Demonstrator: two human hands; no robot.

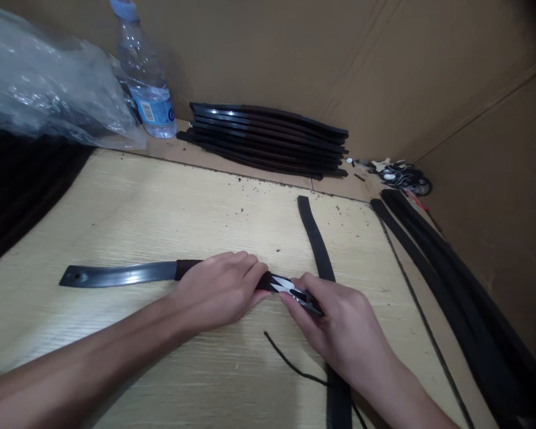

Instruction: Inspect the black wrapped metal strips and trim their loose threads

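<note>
My left hand [223, 289] is wrapped round a curved dark strip [125, 274], whose glossy bare end with a small hole points left. A brown-black covering begins just left of my fingers. In my right hand [339, 322] is a pair of thread snips [284, 285], the pale blades reaching the strip's right end beside my left fingers. Whether the blades touch the strip I cannot tell. A flat black band [317, 238] runs beneath my right hand toward the near edge. Below my hands lies a thin black cord [290, 363].
Several similar curved strips [268, 140] are stacked along the back cardboard wall. A water bottle [149, 101] and a clear plastic bag [58, 83] stand left of them. Long black bands [442, 280] lie at right, near a heap of small scraps [402, 176]. Dark crumbs dot the board.
</note>
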